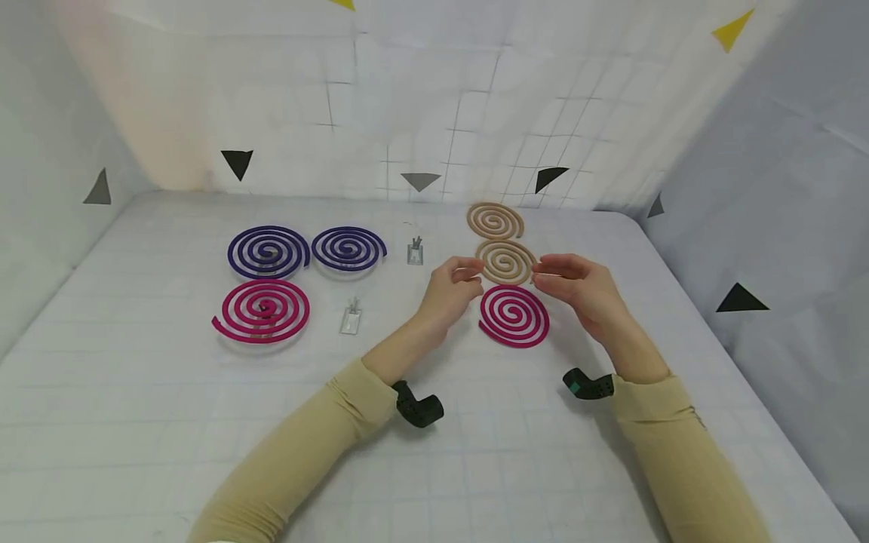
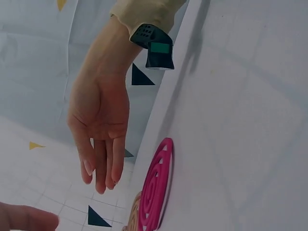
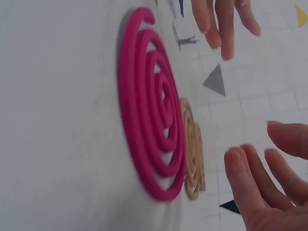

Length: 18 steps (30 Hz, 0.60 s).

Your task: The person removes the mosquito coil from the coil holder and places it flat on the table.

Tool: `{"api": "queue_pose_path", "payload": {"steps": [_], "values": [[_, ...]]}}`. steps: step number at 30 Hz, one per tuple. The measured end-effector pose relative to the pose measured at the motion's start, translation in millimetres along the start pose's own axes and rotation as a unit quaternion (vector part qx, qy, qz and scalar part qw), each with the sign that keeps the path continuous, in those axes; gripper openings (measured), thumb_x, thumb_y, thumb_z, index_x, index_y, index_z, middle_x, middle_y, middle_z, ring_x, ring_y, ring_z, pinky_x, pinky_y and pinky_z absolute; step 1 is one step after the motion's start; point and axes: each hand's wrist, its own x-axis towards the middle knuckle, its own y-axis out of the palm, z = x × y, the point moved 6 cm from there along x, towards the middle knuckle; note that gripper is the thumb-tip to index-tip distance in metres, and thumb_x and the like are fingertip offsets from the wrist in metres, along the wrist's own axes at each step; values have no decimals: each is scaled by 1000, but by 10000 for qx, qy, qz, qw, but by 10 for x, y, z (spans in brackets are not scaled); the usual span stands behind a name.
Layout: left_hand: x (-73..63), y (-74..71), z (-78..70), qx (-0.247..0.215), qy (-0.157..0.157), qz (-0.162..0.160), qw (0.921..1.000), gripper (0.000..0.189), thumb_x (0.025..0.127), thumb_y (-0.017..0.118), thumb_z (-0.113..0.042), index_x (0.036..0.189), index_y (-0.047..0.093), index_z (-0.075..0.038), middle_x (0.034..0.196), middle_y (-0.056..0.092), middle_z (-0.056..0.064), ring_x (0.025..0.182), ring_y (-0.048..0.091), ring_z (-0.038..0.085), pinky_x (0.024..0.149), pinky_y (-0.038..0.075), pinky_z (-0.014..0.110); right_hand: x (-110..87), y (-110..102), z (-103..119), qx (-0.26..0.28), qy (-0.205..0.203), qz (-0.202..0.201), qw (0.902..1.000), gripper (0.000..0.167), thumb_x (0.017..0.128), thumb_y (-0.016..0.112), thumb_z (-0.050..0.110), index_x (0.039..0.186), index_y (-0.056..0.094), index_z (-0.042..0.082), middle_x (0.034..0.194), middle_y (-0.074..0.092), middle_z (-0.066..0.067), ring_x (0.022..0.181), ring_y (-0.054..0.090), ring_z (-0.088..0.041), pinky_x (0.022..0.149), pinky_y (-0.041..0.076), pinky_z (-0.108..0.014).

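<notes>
Head view is showing the left hand (image 1: 449, 294) and the right hand (image 1: 589, 294) hovering over the worktop (image 1: 475, 483), one to each side of the near tan coil (image 1: 505, 260). The left hand is bending its fingers loosely, thumb apart from them, and is gripping nothing. The right hand is reaching in with relaxed, partly spread fingers and is likewise holding nothing. Both wrist views are showing the fingers hanging clear of the coils.

The near tan coil is lying flat between the fingertips, with the far tan coil (image 1: 495, 221) sitting just behind it and the right pink coil (image 1: 514, 315) lying just in front, so the three are forming a row; whether their edges are touching is hard to tell.

Farther left, the left purple coil (image 1: 268, 253) and the right purple coil (image 1: 349, 249) are lying side by side, and the left pink coil (image 1: 265, 309) is sitting just in front of the left purple one. Between the two groups, the far stand (image 1: 416, 253) and the near stand (image 1: 350, 320), both small and greyish, are resting on the worktop. Black wrist cameras (image 1: 419, 409) are jutting out beside the tan sleeves (image 1: 299, 452). Behind everything, a white sheet (image 1: 421, 90) is bearing grid lines and coloured triangles.
</notes>
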Motion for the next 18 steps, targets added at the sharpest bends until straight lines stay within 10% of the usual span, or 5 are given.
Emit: {"api": "queue_pose_path", "payload": {"steps": [18], "values": [[-205, -966, -561, -905, 275, -395, 9947, 45, 95, 53, 4, 139, 49, -1, 144, 54, 14, 132, 54, 25, 111, 44, 36, -41, 497, 506, 1084, -744, -70, 9913, 47, 93, 69, 13, 137, 54, 4, 136, 59, -12, 119, 58, -18, 96, 49, -20]]}}
